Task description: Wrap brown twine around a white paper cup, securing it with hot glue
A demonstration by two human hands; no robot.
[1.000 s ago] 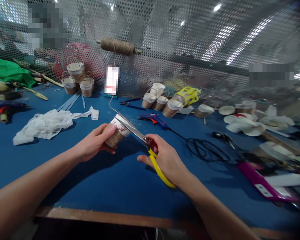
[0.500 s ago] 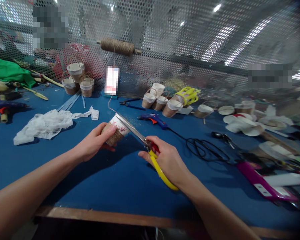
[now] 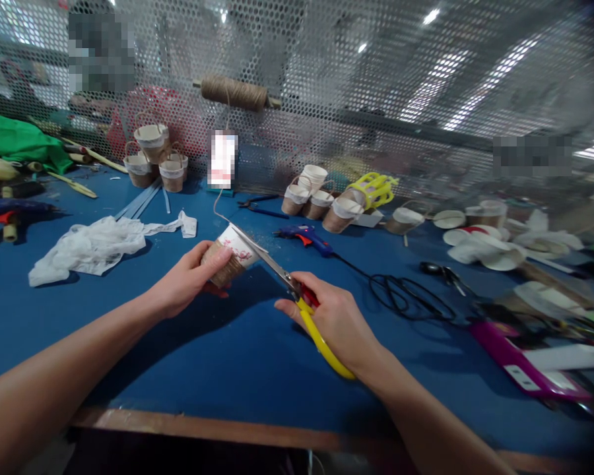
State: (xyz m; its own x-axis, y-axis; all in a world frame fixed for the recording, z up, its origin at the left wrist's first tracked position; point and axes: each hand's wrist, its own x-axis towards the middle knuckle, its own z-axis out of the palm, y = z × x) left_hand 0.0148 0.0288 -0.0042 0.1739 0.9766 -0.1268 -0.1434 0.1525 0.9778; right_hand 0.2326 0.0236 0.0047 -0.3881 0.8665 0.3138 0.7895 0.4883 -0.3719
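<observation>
My left hand (image 3: 195, 277) is closed around a small paper cup (image 3: 241, 253), white with pink blossom print and wrapped at its lower part in brown twine. The cup lies tilted, its rim toward the upper right. My right hand (image 3: 334, 316) grips yellow-handled scissors (image 3: 321, 340), whose blades lie along the cup's rim. Whether the blades touch the paper or the twine, I cannot tell. From the cup, a strand of twine (image 3: 216, 206) runs up toward a twine spool (image 3: 233, 92) on a stick at the mesh.
Twine-wrapped cups (image 3: 151, 142) stand back left, more (image 3: 343, 212) back right. Crumpled white lace (image 3: 86, 247) lies left. A blue glue gun (image 3: 307, 237) with black cord, pliers (image 3: 262, 204) and a purple power strip (image 3: 527, 363) lie on the blue table (image 3: 218, 369). A lit phone (image 3: 222, 158) stands behind.
Both hands stay nearly in place on the cup and scissors. The scissor blades look slightly shifted along the cup's rim; the whole view has drifted a little.
</observation>
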